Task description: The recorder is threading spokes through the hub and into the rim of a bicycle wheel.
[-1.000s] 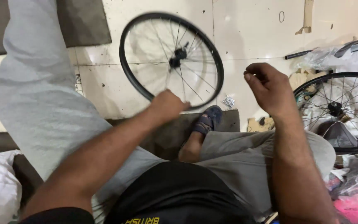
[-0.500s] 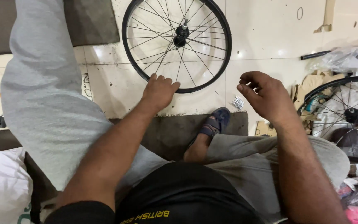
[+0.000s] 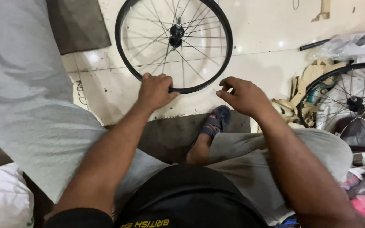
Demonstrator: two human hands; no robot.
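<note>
On the tiled floor (image 3: 258, 38), left hand (image 3: 155, 90) grips the spoked wheel's (image 3: 174, 42) near rim; right hand (image 3: 243, 95) pinches a thin spoke, not yet fitted.

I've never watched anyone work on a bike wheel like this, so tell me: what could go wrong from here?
The left hand grips the rim of the black wheel lying flat on the tiled floor; one-handed, the rim might slide on the smooth tiles. The right hand pinches something thin, perhaps a spoke; it could slip out and get lost among the scraps nearby. The sandalled foot sits close below the rim and might get bumped.
</note>
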